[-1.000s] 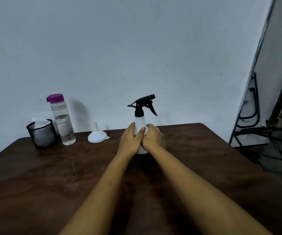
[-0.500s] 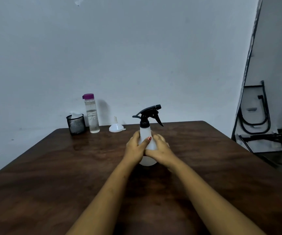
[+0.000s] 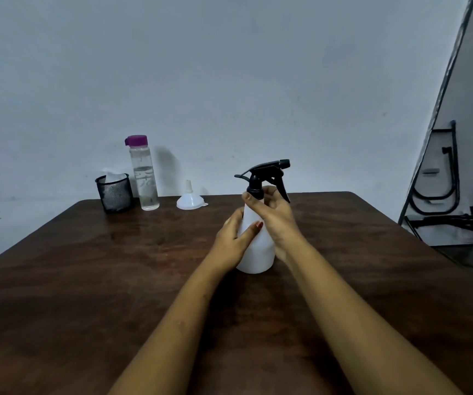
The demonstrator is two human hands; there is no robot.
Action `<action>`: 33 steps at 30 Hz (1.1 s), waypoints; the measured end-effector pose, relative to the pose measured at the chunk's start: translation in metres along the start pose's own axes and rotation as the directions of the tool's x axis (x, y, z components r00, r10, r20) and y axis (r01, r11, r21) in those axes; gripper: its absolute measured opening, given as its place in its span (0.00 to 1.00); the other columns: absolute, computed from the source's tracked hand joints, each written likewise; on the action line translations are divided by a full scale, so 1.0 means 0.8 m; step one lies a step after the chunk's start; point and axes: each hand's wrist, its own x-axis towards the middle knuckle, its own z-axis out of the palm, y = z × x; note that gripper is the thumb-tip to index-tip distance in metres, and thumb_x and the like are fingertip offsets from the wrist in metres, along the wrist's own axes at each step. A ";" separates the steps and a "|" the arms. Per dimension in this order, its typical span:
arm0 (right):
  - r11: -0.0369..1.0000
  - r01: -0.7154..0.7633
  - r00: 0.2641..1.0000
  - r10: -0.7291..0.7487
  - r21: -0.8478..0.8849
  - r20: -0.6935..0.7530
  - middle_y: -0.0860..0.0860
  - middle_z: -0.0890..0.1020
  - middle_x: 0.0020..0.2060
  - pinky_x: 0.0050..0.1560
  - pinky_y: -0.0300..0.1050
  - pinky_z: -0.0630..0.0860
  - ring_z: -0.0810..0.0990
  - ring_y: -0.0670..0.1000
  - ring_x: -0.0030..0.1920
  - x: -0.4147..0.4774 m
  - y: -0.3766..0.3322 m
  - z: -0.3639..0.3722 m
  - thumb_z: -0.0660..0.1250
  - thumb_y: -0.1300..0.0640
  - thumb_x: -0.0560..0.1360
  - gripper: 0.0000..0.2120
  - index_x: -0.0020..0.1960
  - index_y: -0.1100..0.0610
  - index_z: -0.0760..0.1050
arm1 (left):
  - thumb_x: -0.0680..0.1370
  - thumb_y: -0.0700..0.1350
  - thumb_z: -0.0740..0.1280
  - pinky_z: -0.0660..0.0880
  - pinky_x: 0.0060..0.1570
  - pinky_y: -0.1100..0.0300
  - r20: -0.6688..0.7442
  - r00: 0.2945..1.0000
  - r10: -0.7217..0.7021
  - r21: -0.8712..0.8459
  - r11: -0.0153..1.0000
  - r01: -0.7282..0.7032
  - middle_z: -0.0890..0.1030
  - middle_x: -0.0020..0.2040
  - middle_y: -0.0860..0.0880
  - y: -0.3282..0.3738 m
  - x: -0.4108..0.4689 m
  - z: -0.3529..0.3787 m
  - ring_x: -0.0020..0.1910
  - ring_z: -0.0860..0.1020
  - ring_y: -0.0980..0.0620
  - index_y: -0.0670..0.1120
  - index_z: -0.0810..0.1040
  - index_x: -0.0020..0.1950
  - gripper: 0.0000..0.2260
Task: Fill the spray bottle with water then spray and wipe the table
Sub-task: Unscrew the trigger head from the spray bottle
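Fingers of the right hand curl round the neck of the spray bottle, just under its black trigger head, with the thumb on the near side of the collar. The left hand grips the white body lower down, thumb laid across the front and the other fingers wrapped round the far left side. Both forearms reach in from the near edge. The spray bottle stands upright on the dark wooden table, about at its middle, with the nozzle pointing right. The trigger head sits on the bottle; whether it is screwed tight cannot be told.

Near the far edge, well apart from the hands, a white funnel rests mouth down with its spout up. Left of it stands a clear water bottle with a purple cap, partly filled. Just beside that is a black mesh cup holding something white, perhaps a cloth or tissue. A plain pale wall rises behind the table. Off to the right, black metal frames lean against another wall.
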 end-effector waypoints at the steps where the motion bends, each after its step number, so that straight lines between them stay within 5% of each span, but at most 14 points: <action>1: 1.000 0.006 1.000 -0.006 0.027 -0.013 0.47 0.81 0.42 0.48 0.36 0.74 0.80 0.45 0.47 0.001 0.002 0.000 0.73 0.57 0.70 0.09 0.45 0.51 0.74 | 0.80 0.50 0.62 0.67 0.51 0.73 0.001 1.000 0.008 -0.001 1.000 -0.008 0.73 0.57 0.62 -0.001 0.002 0.000 0.55 0.70 0.72 0.66 0.67 0.59 0.12; 6: 0.993 0.048 0.997 -0.041 0.109 -0.062 0.48 0.82 0.41 0.44 0.31 0.76 0.81 0.44 0.45 -0.002 0.004 0.004 0.73 0.61 0.71 0.07 0.43 0.53 0.75 | 0.79 0.51 0.63 0.71 0.62 0.61 -0.012 0.999 0.037 -0.033 0.999 -0.038 0.75 0.63 0.55 -0.012 0.006 0.000 0.61 0.73 0.61 0.64 0.69 0.61 0.13; 12: 0.992 0.087 0.993 -0.079 0.095 -0.090 0.51 0.82 0.46 0.59 0.46 0.75 0.80 0.51 0.53 -0.008 0.004 0.011 0.71 0.59 0.72 0.05 0.45 0.53 0.77 | 0.73 0.60 0.62 0.72 0.64 0.51 -0.001 0.999 0.041 -0.035 0.999 -0.041 0.76 0.63 0.53 -0.015 0.006 0.001 0.62 0.74 0.57 0.64 0.70 0.62 0.17; 15: 0.993 0.078 0.993 -0.069 0.093 -0.096 0.53 0.83 0.48 0.58 0.48 0.76 0.81 0.53 0.53 -0.009 0.004 0.009 0.68 0.57 0.75 0.08 0.52 0.57 0.79 | 0.73 0.60 0.63 0.73 0.62 0.47 -0.004 1.000 0.027 -0.050 0.998 -0.027 0.77 0.61 0.51 -0.015 0.006 0.001 0.60 0.76 0.54 0.60 0.72 0.63 0.19; 21: 0.992 0.110 0.994 -0.109 0.055 -0.013 0.47 0.82 0.48 0.57 0.43 0.75 0.80 0.48 0.53 -0.010 0.006 0.006 0.61 0.53 0.79 0.10 0.57 0.53 0.76 | 0.74 0.58 0.62 0.73 0.64 0.50 -0.010 0.999 0.031 -0.043 0.999 -0.031 0.76 0.62 0.52 -0.014 0.007 0.001 0.62 0.75 0.55 0.58 0.71 0.65 0.19; 26: 0.988 0.154 0.987 -0.152 0.026 -0.060 0.47 0.81 0.43 0.50 0.38 0.76 0.80 0.44 0.45 -0.005 0.012 0.011 0.71 0.55 0.72 0.15 0.53 0.51 0.67 | 0.79 0.51 0.61 0.67 0.66 0.59 -0.014 0.998 0.062 -0.001 0.998 -0.062 0.72 0.66 0.54 -0.013 0.007 0.001 0.65 0.70 0.60 0.53 0.67 0.70 0.19; 33: 0.967 0.245 0.963 -0.250 -0.063 -0.100 0.49 0.82 0.44 0.51 0.41 0.76 0.80 0.47 0.48 -0.006 0.015 0.011 0.64 0.54 0.78 0.04 0.51 0.53 0.73 | 0.75 0.56 0.61 0.72 0.64 0.53 -0.014 0.998 0.066 -0.044 0.997 -0.067 0.76 0.62 0.52 -0.014 0.006 0.001 0.62 0.75 0.57 0.57 0.71 0.65 0.18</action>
